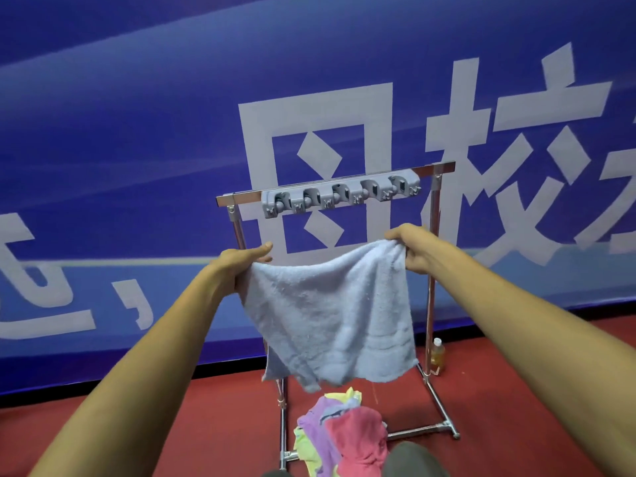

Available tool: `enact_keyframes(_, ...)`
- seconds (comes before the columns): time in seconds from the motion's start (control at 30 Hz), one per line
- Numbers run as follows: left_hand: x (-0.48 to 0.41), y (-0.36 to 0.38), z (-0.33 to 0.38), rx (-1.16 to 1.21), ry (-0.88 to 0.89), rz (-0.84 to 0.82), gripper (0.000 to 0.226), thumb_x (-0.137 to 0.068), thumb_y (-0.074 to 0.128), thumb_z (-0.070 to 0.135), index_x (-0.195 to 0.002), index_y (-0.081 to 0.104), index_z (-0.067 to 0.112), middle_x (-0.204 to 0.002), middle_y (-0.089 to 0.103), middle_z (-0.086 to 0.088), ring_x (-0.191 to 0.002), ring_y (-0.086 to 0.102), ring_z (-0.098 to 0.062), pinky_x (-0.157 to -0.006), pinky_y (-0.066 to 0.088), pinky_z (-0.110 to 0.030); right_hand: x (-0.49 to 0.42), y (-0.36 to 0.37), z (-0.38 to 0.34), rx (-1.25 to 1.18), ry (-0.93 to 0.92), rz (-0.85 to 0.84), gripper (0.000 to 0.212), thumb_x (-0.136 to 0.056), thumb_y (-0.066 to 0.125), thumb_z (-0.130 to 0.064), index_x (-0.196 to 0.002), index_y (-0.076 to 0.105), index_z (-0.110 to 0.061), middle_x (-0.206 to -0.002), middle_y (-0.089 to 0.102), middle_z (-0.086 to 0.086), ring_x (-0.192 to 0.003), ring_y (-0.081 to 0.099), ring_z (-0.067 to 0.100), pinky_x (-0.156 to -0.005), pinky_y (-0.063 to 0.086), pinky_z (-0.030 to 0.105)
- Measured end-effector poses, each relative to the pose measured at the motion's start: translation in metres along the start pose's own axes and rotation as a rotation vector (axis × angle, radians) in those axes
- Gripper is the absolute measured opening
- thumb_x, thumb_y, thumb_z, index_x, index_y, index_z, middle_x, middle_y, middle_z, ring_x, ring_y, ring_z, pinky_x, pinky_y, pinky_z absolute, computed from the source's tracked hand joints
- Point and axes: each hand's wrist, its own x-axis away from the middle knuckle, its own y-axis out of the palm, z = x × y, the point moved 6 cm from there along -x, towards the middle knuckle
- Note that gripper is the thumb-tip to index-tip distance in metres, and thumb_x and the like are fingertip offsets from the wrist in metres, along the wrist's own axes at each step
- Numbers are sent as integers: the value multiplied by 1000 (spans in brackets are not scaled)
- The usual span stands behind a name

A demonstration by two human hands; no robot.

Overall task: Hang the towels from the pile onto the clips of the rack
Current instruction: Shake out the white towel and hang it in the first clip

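Holding a pale blue towel (330,315) stretched between both hands, the person faces the rack (430,304) with both arms extended.

Left hand (246,261): grips the towel's upper left corner. The thumb lies along the top edge and the fingers are curled beneath the cloth.

Right hand (413,247): grips the upper right corner, with the fingers closed round a bunched fold of the fabric.

Towel: it hangs in the air in front of the rack. Its top edge sags between the two hands and its lower edge hangs free above the floor. It sits below the clip strip (340,196) and apart from it.

Rack: a chrome tube frame standing upright on the red floor (172,425). The grey clip strip is mounted on its top bar and has five clips in a row.

Pile of towels (344,432): pink, purple, yellow and green pieces lie heaped on the floor at the foot of the rack, under the held towel.

Surroundings: a small bottle (438,352) of amber liquid stands on the floor just beside the rack's right post. A blue banner (137,132) with large white characters fills the background behind the rack.
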Motion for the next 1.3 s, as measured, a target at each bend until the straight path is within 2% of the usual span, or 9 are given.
enact_keyframes(0.2,-9,9,-4,186,115,-197,29,-89,70,0,-111,77,18,-122,68,-15,-91,66,-27,-88,55,-46,-2,-13,-11,19,-133,123,32,-80,71,3,-108,56,-1,-104,67,14,-88,69,26,-76,60,40)
enact_keyframes(0.33,-1,20,4,127,202,-295,37,-89,66,-7,-115,77,16,-131,64,-9,-114,64,-25,-103,52,-48,-2,-12,-15,172,-202,111,39,-85,66,3,-120,70,-13,-116,67,4,-104,63,24,-77,51,34)
enact_keyframes(0.43,-1,29,7,-152,303,-320,46,-86,60,-16,-121,73,11,-133,59,1,-124,50,-11,-109,44,-40,-5,-14,-10,342,-215,72,37,-81,73,1,-115,74,-10,-118,67,6,-110,60,25,-88,52,35)
enact_keyframes(0.57,-11,47,-1,-940,443,-220,39,-79,58,-7,-100,77,19,-104,74,-5,-95,66,-21,-78,55,-30,-12,-20,5,518,-179,64,51,-65,84,3,-111,74,-16,-124,63,13,-116,58,33,-92,54,38)
enact_keyframes(0.67,-19,53,-3,-1177,567,-18,27,-84,58,0,-103,75,11,-104,72,-11,-90,63,-26,-71,47,-31,-12,-24,7,749,-212,134,40,-66,83,5,-100,74,-14,-116,65,12,-109,61,31,-87,56,34)
enact_keyframes(0.8,-22,40,5,-1133,665,258,10,-89,60,3,-88,69,8,-88,60,-12,-85,58,-34,-64,41,-37,-5,-22,-4,1078,-302,294,7,-77,74,3,-83,73,0,-85,73,17,-79,72,28,-69,63,37)
enact_keyframes(0.93,-17,27,10,-1141,622,434,13,-89,60,7,-76,61,9,-71,55,-8,-70,54,-34,-52,34,-35,3,-16,-11,1278,-361,358,20,-78,78,-11,-73,58,-10,-68,59,5,-66,61,25,-51,46,27)
enact_keyframes(1.17,-8,32,16,-1319,580,495,16,-89,61,6,-75,57,12,-67,52,-5,-63,54,-31,-53,37,-33,7,4,-9,1611,-529,303,18,-86,74,-13,-86,57,-8,-72,53,6,-68,56,26,-59,44,34)
enact_keyframes(1.3,-5,38,18,-1373,601,476,11,-89,60,2,-83,58,11,-75,54,-6,-70,59,-31,-56,41,-35,5,6,-4,1680,-565,268,24,-88,69,-3,-107,55,-6,-95,60,12,-83,61,32,-64,43,37)
